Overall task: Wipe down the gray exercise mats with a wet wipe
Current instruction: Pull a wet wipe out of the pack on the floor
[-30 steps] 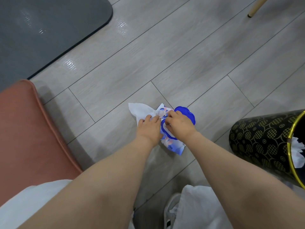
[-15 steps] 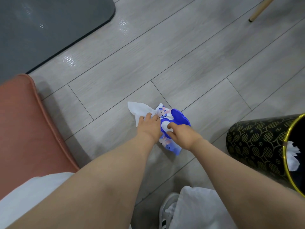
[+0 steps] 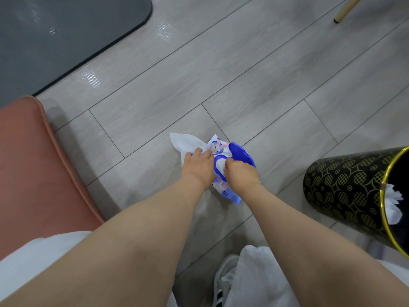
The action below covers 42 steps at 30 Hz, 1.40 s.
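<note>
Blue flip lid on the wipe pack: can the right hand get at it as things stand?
Probably yes. The lid stands open just beyond the right hand, whose fingers sit at the pack opening; nothing lies between them.
</note>
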Each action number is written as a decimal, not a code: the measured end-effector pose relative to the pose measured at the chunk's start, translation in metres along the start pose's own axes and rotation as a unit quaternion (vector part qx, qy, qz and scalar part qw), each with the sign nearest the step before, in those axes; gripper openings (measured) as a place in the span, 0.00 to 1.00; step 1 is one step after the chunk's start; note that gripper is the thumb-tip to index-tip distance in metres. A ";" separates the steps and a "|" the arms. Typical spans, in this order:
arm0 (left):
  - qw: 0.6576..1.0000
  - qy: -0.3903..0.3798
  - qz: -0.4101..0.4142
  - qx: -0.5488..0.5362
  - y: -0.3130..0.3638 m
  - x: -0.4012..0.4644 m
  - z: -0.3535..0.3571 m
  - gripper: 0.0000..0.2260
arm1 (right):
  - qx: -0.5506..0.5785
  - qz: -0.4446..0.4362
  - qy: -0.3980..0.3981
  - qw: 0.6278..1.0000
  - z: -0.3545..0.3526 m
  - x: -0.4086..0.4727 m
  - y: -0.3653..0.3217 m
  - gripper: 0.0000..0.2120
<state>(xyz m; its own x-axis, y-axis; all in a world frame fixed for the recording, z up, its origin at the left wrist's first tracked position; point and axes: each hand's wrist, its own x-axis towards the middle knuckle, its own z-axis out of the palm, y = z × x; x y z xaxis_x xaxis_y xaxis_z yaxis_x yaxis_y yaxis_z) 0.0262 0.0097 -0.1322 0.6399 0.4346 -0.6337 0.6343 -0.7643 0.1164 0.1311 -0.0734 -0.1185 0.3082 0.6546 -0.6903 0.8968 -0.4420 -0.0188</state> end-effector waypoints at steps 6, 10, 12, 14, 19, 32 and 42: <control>1.000 0.000 -0.001 0.002 -0.001 0.000 0.000 0.27 | 0.061 -0.065 0.018 0.996 -0.006 -0.001 0.011 0.07; 1.000 -0.012 -0.005 -0.014 -0.002 0.000 -0.002 0.29 | 0.121 -0.115 -0.002 0.986 -0.038 -0.012 0.028 0.03; 1.000 -0.013 -0.008 -0.017 -0.002 0.000 -0.003 0.29 | 0.155 -0.112 0.017 0.981 -0.050 -0.017 0.038 0.04; 1.000 -0.014 -0.007 -0.013 -0.003 0.001 -0.003 0.29 | 0.193 -0.108 0.069 0.973 -0.061 -0.020 0.045 0.04; 1.000 -0.014 -0.007 -0.007 0.000 -0.001 -0.008 0.29 | 0.452 0.016 0.181 0.873 -0.078 -0.020 0.048 0.05; 0.994 0.025 -0.025 -0.099 0.003 -0.008 -0.003 0.36 | 0.485 0.093 0.289 0.820 -0.140 -0.015 0.071 0.03; 0.976 0.051 -0.144 -0.152 0.029 0.014 -0.004 0.30 | 0.184 0.053 -0.054 0.980 -0.086 -0.015 0.053 0.16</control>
<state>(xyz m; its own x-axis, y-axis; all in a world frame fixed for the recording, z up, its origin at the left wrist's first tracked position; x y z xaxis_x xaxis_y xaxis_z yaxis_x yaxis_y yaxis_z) 0.0552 -0.0049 -0.1348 0.4461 0.6671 -0.5966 0.8839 -0.4330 0.1766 0.2014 -0.0540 -0.0465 0.3408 0.5323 -0.7749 0.6800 -0.7087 -0.1878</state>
